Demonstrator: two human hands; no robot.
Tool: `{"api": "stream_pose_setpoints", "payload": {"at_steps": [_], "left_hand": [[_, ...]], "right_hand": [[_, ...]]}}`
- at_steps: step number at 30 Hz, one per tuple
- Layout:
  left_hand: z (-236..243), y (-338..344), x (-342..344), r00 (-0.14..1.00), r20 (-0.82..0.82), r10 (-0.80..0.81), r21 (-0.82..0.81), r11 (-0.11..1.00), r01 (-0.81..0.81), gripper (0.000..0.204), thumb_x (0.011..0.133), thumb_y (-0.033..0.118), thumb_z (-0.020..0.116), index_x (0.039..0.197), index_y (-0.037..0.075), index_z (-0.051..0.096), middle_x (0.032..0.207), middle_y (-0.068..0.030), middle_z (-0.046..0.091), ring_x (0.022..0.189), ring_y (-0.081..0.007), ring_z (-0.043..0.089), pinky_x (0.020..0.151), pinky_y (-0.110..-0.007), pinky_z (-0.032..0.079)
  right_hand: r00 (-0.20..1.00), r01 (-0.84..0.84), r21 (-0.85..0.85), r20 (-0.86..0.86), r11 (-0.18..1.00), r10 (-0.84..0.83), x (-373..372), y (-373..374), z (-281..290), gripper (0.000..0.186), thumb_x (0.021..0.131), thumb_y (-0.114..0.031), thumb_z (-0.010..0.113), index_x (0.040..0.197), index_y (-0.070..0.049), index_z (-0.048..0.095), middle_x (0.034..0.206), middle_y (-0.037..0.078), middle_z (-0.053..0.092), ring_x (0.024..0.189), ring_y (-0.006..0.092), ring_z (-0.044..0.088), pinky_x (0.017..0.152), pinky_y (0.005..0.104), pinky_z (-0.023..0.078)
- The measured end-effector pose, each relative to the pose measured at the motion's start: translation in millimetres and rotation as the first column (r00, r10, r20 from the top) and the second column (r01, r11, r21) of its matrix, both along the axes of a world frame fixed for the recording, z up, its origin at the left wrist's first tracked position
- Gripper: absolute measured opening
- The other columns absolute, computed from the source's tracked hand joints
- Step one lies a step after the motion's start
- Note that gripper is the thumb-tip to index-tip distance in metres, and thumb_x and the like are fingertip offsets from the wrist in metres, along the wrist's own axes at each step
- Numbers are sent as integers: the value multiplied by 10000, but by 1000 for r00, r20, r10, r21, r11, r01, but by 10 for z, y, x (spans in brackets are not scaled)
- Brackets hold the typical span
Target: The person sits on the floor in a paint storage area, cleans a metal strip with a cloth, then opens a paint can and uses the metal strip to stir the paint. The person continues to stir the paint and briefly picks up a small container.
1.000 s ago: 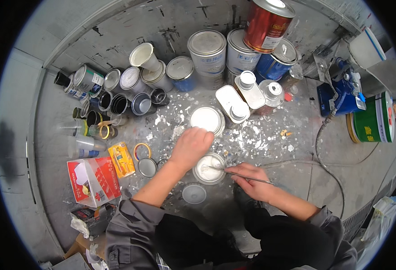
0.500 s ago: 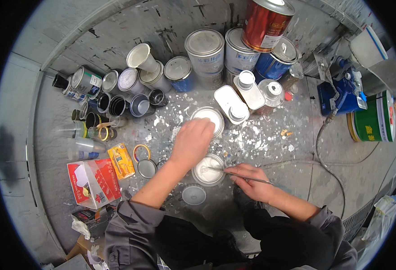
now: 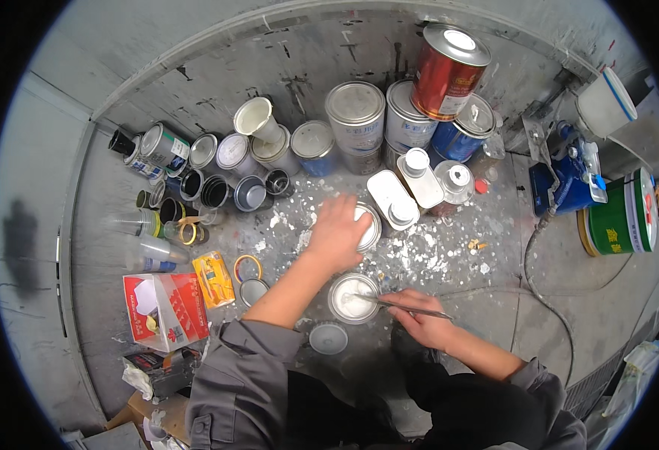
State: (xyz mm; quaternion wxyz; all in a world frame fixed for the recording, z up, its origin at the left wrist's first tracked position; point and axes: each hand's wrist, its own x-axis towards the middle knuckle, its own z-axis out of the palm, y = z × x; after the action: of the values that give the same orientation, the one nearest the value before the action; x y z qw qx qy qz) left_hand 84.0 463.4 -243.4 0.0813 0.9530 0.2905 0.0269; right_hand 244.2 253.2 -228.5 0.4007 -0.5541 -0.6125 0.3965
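My right hand (image 3: 419, 319) grips a thin metal spatula (image 3: 397, 305). Its far end rests in the white paint of a small round open tub (image 3: 335, 311) in front of me. Just beyond that tub, my left hand (image 3: 335, 234) is curled around the left side of a can with a pale top (image 3: 368, 229), hiding part of it. A round translucent lid (image 3: 328, 339) lies on the floor close to the open tub.
Paint cans line the back wall, with a red can (image 3: 449, 75) stacked on top. White rectangular cans (image 3: 392, 196) stand beyond my left hand. Cups and a red box (image 3: 187, 315) are at left. A hose (image 3: 532, 277) and green bucket (image 3: 620, 216) are at right.
My left hand has shifted from the can's top toward its left side. The view has tilted, so everything appears lower. My right hand still keeps the spatula in the white paint.
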Motion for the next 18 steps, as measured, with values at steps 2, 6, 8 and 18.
{"api": "stream_pose_setpoints", "payload": {"at_steps": [2, 6, 8, 18], "left_hand": [[-58, 21, -11, 999, -40, -10, 23, 1000, 11, 731, 605, 265, 918, 1239, 98, 596, 1356, -305, 552, 1341, -445, 492, 1158, -561, 357], [517, 101, -46, 995, -78, 65, -33, 997, -67, 721, 605, 266, 890, 1229, 74, 585, 1185, -250, 590, 1188, -404, 561, 1074, -530, 418], [859, 321, -114, 992, -62, 109, 79, 991, -104, 687, 612, 279, 874, 1198, 57, 591, 1117, -222, 591, 1119, -392, 579, 1038, -516, 440], [1237, 1708, 3, 962, 53, 269, 152, 950, -274, 685, 690, 372, 869, 1237, 80, 580, 1331, -286, 555, 1260, -462, 543, 1085, -524, 443]], "right_hand": [[1000, -1, -17, -16, 1000, 1, -21, -11, 2, 351, 938, -14, 672, 1279, -88, 712, 937, 136, 677, 800, 295, 643, 734, 375, 535], [1000, 7, -35, 1, 999, -7, 37, -43, -51, 344, 939, -18, 676, 1273, -87, 715, 947, 140, 684, 815, 298, 651, 749, 372, 542], [1000, 15, -50, -9, 999, -15, 16, -50, -57, 342, 938, -15, 675, 1269, -90, 718, 941, 140, 682, 816, 299, 651, 746, 369, 542], [1000, -3, 48, 17, 999, 3, 43, -27, -75, 392, 921, -4, 683, 1296, -116, 706, 898, 125, 661, 754, 302, 642, 683, 377, 538]]}}
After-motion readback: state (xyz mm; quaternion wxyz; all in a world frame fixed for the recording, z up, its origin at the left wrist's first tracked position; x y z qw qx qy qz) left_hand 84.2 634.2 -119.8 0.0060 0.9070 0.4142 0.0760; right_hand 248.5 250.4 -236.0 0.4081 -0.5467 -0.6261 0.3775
